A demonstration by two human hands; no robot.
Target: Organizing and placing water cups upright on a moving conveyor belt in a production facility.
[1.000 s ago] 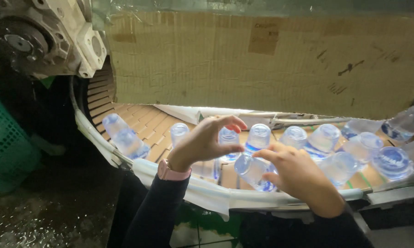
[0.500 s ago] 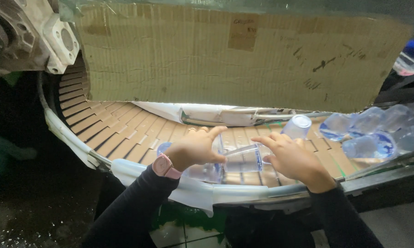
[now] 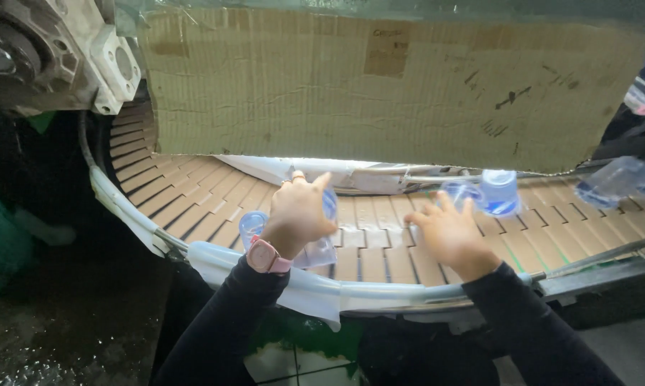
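Note:
My left hand (image 3: 299,211), with a pink watch on the wrist, grips clear plastic bottles (image 3: 315,246) lying on the curved slatted conveyor (image 3: 194,207). A blue-capped bottle end (image 3: 251,226) pokes out at its left side. My right hand (image 3: 447,232) rests flat on the belt with fingers spread, its fingertips reaching toward two upright clear bottles (image 3: 497,191) just beyond it. It holds nothing. Both arms wear dark sleeves.
A large brown cardboard sheet (image 3: 379,86) hangs over the belt's far side. A pale rail (image 3: 315,286) edges the conveyor's near curve. Grey machinery (image 3: 43,50) sits at upper left, more bottles (image 3: 619,180) at the right edge, wet dark floor below left.
Most bottles have moved off to the right with the belt. My hands have parted: the left now holds bottles alone, and the right has let go and lies flat on the belt.

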